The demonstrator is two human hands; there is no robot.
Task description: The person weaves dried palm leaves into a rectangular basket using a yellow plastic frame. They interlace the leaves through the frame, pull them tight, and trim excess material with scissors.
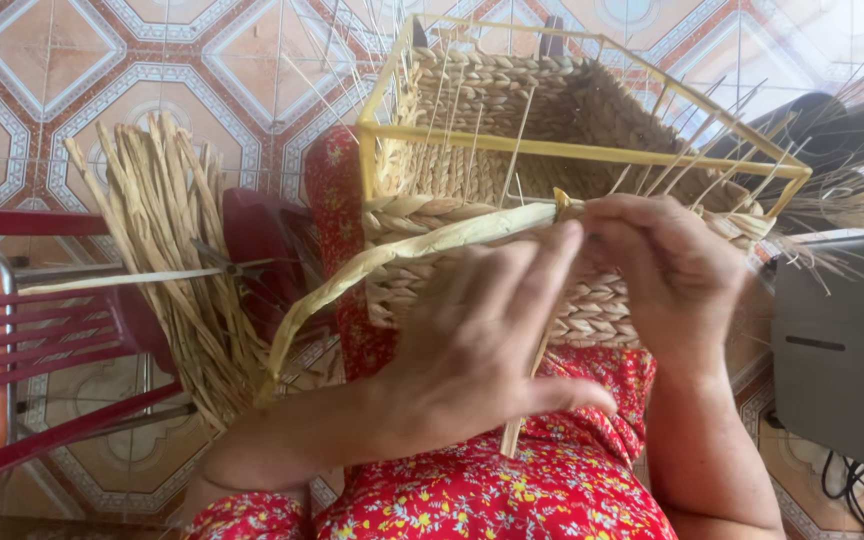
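At 9 o'clock a red plastic chair (42,340) carries a bundle of dried straw strands (167,250), with a pair of scissors (237,267) lying across it just beside your lap, so spare material sits close when this strand runs short. Moving in toward 7 o'clock, the working strand (352,275), a flat pale ribbon, loops down from the basket's near wall and climbs back toward your fingers; keep that loop free of twists, because a turned ribbon will likely lie ridged in the row. At the centre your left hand (482,340) spreads open and flat against the woven basket (512,150), fingers pressing the strand to the plaited wall rather than gripping it; hold that pressure low so the finished rows stay tight. Toward 2 o'clock your right hand (667,270) is closed in a pinch on the strand's end at the top woven row, beneath the yellow wire frame (572,150). Pull snug along the row, not outward, and steer clear of the thin upright stakes. A grey box (842,350) stands at 3 o'clock.
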